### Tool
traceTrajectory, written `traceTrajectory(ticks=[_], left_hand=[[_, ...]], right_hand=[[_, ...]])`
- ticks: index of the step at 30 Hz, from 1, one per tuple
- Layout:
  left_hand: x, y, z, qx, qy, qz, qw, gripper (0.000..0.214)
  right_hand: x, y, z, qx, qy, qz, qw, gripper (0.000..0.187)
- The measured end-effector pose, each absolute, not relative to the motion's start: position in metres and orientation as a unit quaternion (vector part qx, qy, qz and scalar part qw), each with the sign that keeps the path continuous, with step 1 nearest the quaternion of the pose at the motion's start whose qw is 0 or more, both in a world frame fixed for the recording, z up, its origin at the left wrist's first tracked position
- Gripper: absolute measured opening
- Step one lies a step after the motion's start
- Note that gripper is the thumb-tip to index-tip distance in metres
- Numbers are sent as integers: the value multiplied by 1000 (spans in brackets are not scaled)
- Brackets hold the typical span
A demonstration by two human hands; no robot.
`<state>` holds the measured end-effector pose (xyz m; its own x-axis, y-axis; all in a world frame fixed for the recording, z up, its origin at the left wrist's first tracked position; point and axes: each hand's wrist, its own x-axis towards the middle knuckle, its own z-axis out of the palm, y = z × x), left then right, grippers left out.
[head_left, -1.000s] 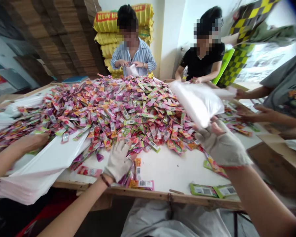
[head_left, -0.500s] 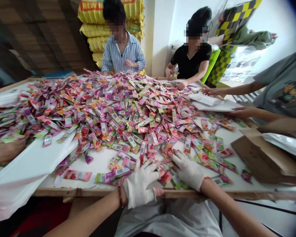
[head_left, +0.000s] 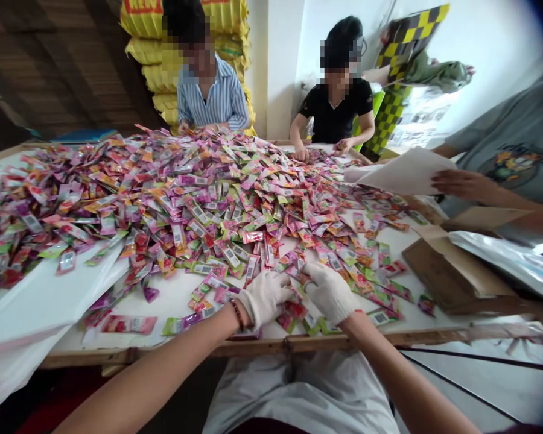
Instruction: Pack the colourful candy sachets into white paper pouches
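Small, brightly coloured flat sachets (head_left: 235, 199) lie heaped across the white tabletop (head_left: 176, 301). My left hand (head_left: 265, 298), in a white glove with bare fingertips, is low among them near the front edge. Its fingers curl over a few sachets (head_left: 294, 310). Facing it, my right hand (head_left: 329, 294), gloved the same way, has its fingers bent together against sachets at the near side of the heap. The fingertips of both hands are partly hidden, so the exact number of sachets under them does not show.
White plastic bags (head_left: 49, 307) lie over the left corner. A cardboard box (head_left: 457, 274) with a silvery bag (head_left: 502, 262) is at right. Two people (head_left: 212, 99) (head_left: 337, 105) stand across the table. A person in grey (head_left: 502, 157) holds a white bag (head_left: 402, 172). A wooden rim (head_left: 185, 351) edges the table.
My left hand's spread fingers have curled in over sachets, and my hands have come closer together. The grey-shirted person has raised a white bag. A hand at far left is gone from view.
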<state>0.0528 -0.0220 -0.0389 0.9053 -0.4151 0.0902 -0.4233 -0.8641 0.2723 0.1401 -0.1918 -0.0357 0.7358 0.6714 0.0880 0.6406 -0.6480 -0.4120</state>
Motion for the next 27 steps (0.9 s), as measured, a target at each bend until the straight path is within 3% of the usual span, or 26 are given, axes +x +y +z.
traceTrajectory(ticks=[5,12,17,21,24,27], left_hand=[[56,-16,-38,957,-27,61,283,24],[34,3,-11,936,80,43,341,22],[29,-9,-15,949,60,-38,306,32],[43,-26,-33,977,46,-113,177,32],[46,-27,-37,980,46,-107,161,21],[40,-19,-27,977,40,-48,206,12]], right_hand=[[185,-163,-54,-965,-190,107,145,43],[218,-185,-54,-950,-219,124,186,20],[201,-209,-43,-916,-275,57,285,26],[179,-183,-53,-924,-290,127,215,28],[172,-168,-64,-938,-270,169,136,32],[176,-176,-64,-924,-298,150,188,19]])
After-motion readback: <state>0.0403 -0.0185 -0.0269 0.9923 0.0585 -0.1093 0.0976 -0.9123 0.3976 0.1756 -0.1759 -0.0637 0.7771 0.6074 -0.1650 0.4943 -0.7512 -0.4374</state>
